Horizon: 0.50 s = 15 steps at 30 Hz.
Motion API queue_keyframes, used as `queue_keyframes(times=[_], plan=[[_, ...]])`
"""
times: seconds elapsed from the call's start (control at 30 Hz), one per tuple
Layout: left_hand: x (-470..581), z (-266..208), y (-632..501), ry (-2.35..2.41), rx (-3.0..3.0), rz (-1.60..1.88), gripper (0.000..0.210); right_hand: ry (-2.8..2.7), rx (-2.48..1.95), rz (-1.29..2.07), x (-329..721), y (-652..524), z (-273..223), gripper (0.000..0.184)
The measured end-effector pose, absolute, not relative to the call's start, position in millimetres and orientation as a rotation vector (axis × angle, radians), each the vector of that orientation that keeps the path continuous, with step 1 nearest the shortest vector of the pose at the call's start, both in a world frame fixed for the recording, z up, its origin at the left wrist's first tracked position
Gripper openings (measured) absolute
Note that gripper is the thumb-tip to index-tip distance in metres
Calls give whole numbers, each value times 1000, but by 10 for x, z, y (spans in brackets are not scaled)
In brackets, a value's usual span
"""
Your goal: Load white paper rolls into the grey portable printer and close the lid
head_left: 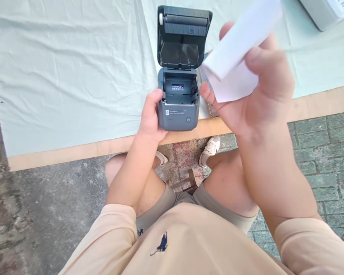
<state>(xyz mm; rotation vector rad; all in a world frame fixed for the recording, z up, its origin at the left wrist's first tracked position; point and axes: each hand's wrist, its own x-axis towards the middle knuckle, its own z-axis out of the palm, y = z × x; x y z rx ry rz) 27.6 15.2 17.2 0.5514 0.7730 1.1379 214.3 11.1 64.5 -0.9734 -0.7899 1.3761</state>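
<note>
A dark grey portable label printer [177, 114] is near the table's front edge, its lid [181, 36] swung up. The paper bay inside shows no roll, only a small printed sticker at its back. My left hand [152, 114] grips the printer's left side, thumb on the body near the bay. To the right and above, my right hand [263, 84] holds a white paper roll [242, 38] with a loose flap hanging towards the palm. The roll is slightly blurred and tilted, apart from the printer. Part of a flat phone-like object [214, 110] shows behind my right hand.
A pale green cloth [74, 76] with creases covers the table, whose wooden edge [74, 151] runs along the front. At the top right stands a white box-like object [328, 13]. My knees and a brown wooden piece [190, 179] are below the edge, over brick paving.
</note>
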Motion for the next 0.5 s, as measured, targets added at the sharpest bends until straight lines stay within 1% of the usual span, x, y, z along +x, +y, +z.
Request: queue_keyframes(times=[0.1,0.17,0.27,0.37,0.43,0.5], plan=[[272,176,134,782,523,1151,40,-701,-845,1494,2095,179,608,33],[268,172,130,772,539,1156,41,-654,-834,1517,2089,195,592,38],[264,172,132,746,548,1120,33,-715,-889,1467,2115,183,593,44],[266,182,140,736,540,1098,27,-889,-908,1507,2192,171,588,51],[267,182,146,743,544,1102,32,-992,-924,1551,2251,176,554,53],[265,174,150,758,555,1115,39,-1027,-907,1554,2288,184,501,50]])
